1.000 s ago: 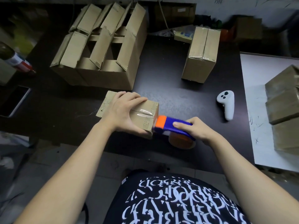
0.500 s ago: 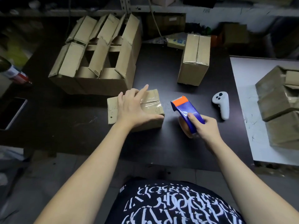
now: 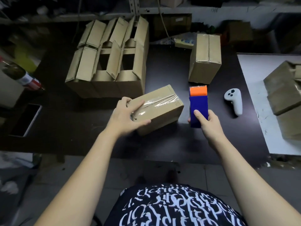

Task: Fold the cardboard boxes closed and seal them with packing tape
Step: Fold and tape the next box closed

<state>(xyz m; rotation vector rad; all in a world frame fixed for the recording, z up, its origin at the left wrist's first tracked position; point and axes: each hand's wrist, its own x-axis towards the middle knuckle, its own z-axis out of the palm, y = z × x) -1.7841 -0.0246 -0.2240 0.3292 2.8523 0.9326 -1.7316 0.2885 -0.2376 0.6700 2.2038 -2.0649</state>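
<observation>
Looks like a small packing room or stockroom. Holds a dark worktable (image 3: 162, 144) crowded with cardboard: open boxes (image 3: 107, 62) with flaps up, a sealed box (image 3: 162, 110) under clear tape, an upright box (image 3: 205, 62) taped shut, more brown cartons (image 3: 285, 98) on a white board (image 3: 254, 79) at right. Adds a blue-and-orange tape dispenser (image 3: 198, 108) to the evidence. Backs onto metal shelving (image 3: 135, 5), possibly stacked with further cartons, though too dim to confirm. Sits over a bare grey floor (image 3: 32, 185).

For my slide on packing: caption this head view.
The left hand grips a taped cardboard box while the right hand holds a blue-and-orange tape dispenser.
</observation>
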